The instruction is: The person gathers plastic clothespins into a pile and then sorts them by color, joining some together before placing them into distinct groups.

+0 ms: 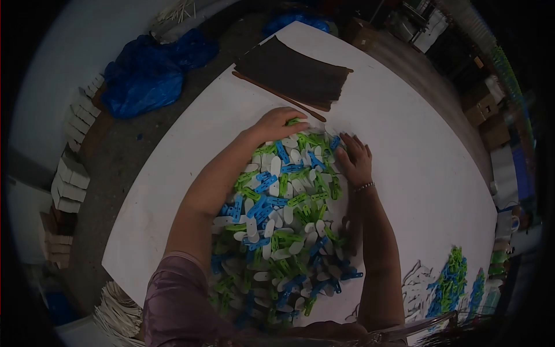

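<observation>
A large heap of green, blue and white clips [283, 202] covers the middle of the white table [422, 173]. My left hand [280, 124] rests on the far left edge of the heap, its fingers curved over a green clip; whether it grips that clip is unclear. At the far right edge of the heap lies my right hand [355, 159], fingers apart, with the thumb beside a blue clip [335, 143]. A bracelet circles the right wrist. The near part of the heap is in shadow between my arms.
A dark sheet [295, 72] with brown edging lies at the table's far end. More clips [451, 280] and white pieces [417, 283] are at the near right. Blue plastic bags [150, 75] and stacked white pieces [72, 179] stand left. Cartons [480, 107] are at the right.
</observation>
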Available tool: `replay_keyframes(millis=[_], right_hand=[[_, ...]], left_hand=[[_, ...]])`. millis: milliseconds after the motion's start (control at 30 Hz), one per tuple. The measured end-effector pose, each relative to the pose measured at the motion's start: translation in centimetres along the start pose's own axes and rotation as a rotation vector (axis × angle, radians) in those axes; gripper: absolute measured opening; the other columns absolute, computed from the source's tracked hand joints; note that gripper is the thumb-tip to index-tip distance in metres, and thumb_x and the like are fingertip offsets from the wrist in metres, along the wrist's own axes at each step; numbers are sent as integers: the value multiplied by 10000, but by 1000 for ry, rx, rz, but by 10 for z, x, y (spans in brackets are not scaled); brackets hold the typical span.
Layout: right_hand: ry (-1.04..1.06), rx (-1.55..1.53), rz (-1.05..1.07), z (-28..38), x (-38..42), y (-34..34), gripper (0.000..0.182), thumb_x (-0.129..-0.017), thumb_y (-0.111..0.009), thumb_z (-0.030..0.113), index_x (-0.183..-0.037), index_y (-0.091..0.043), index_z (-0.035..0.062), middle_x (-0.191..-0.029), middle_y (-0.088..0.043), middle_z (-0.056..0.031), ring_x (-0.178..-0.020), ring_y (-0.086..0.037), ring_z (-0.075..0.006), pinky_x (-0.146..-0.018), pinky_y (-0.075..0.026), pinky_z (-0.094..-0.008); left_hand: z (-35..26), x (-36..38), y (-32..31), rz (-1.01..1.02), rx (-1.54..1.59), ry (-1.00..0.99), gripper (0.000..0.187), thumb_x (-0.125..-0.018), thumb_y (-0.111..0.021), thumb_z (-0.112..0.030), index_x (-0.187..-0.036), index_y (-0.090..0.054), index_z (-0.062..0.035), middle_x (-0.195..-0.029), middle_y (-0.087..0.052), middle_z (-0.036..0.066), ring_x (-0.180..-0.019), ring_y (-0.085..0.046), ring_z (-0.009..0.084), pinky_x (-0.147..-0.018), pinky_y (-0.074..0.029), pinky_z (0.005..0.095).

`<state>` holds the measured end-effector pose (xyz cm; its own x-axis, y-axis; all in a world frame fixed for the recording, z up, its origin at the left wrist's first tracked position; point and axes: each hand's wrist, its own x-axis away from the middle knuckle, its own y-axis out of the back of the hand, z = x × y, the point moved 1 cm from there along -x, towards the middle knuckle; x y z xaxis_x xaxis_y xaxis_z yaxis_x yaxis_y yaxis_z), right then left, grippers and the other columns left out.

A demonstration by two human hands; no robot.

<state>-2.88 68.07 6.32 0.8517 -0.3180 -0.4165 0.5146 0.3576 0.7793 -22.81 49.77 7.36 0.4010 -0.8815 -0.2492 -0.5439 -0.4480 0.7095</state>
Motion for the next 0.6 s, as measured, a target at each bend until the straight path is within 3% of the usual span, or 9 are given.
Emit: replay_keyframes(millis=[133,200,233,300,367,433,467,500,600], right_hand=[[-17,-159,61,34,-25,-10,476,-854,-530,420,-1174,-567,69,-1145,-585,-169,-1163,-475,-314,-1024,-265,-455],[-278,-584,162,47,-25,11,442,-875,-538,389,-1142,-579,40,-1053,-618,-146,-1061,-531,-234,-942,-372,-351],[-308,-581,160,49,-21,22,442,-875,-538,389,-1142,-579,40,-1053,-618,-146,-1061,-531,-234,-942,-372,-351],[-393,-701,211,47,-3,41,415,-896,-536,349,-1130,-573,9,-1019,-620,-120,-975,-538,-163,-848,-422,-274],[-701,-704,384,61,6,82,385,-914,-521,291,-1159,-554,-4,-1035,-623,-100,-954,-546,-161,-860,-425,-280],[-569,-491,380,60,38,100,364,-920,-506,224,-1210,-527,4,-1133,-593,-124,-1046,-539,-185,-898,-416,-303],[-436,-224,334,80,57,115,363,-920,-499,205,-1224,-519,7,-1197,-557,-134,-1107,-513,-204,-926,-402,-316],[-268,29,267,101,75,137,364,-919,-493,186,-1237,-511,10,-1261,-520,-144,-1169,-487,-223,-953,-388,-329],[-233,127,-38,98,158,225,426,-952,-423,228,-1298,-421,-21,-1330,-450,-162,-1238,-418,-291,-1018,-322,-381]], left_hand=[[-28,7,13,70,220,105,410,-890,-538,-397,-1147,-579,-80,-1108,-544,112,-1042,-534,222,-860,-442,306],[-47,2,16,122,251,139,444,-886,-529,-428,-1153,-575,-76,-1108,-547,112,-1054,-529,227,-885,-433,316],[-58,1,18,179,242,101,465,-889,-513,-446,-1166,-567,-77,-1131,-544,118,-1072,-523,239,-898,-426,329],[-74,-3,18,344,259,64,504,-897,-469,-485,-1195,-551,-86,-1198,-527,129,-1117,-504,261,-927,-407,354],[-96,-11,40,559,304,32,528,-907,-426,-511,-1226,-529,-104,-1272,-495,135,-1167,-477,272,-956,-391,367],[-105,-6,77,692,292,34,526,-916,-400,-509,-1267,-493,-129,-1331,-451,128,-1216,-439,272,-1009,-341,374],[-107,5,90,710,235,55,520,-921,-391,-501,-1292,-470,-145,-1359,-424,119,-1242,-414,271,-1051,-297,379],[-104,25,110,571,139,-12,512,-928,-389,-480,-1324,-427,-158,-1387,-384,111,-1279,-360,271,-1078,-236,398],[-104,92,177,132,-224,-253,508,-941,-392,-410,-1391,-319,-187,-1456,-263,91,-1361,-199,268,-1116,-87,463]])
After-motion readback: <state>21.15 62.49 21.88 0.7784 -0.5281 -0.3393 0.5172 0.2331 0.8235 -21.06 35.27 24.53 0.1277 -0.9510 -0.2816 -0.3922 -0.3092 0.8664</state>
